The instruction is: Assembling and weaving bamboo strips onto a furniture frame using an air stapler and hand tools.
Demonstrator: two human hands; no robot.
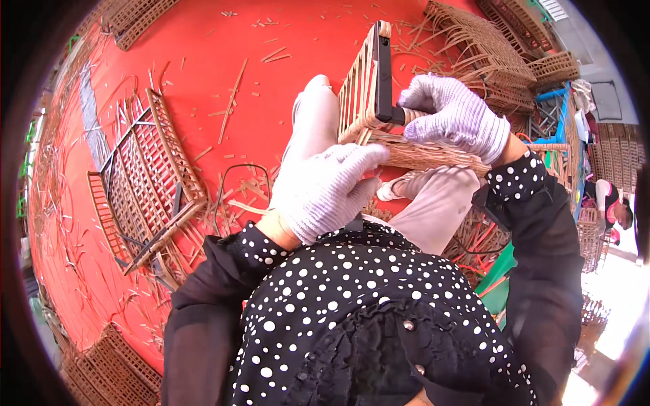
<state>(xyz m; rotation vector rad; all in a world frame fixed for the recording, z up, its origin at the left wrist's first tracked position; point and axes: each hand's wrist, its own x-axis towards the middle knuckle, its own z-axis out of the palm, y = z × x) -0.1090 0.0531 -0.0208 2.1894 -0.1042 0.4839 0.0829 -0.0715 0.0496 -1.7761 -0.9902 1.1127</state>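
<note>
Across my lap stands a partly woven wicker frame (362, 95), with tan rattan strips over a black bar. My left hand (328, 189), in a white and lilac striped knit glove, is closed on its near corner, thumb and fingers against the woven edge. My right hand (457, 118), in a matching glove, is closed on a tan rattan strip (411, 115) at the end of the black bar. Beneath the right hand a woven side panel (423, 154) of the frame runs toward my right wrist. The right fingertips are partly hidden behind the strip.
On the red floor (217, 40) lie scattered rattan offcuts. A half-woven wicker panel (149, 162) with a black frame rests at left. Wicker pieces (481, 47) are piled at far right, beside a blue frame (552, 111). Another person (606, 203) is at the right edge.
</note>
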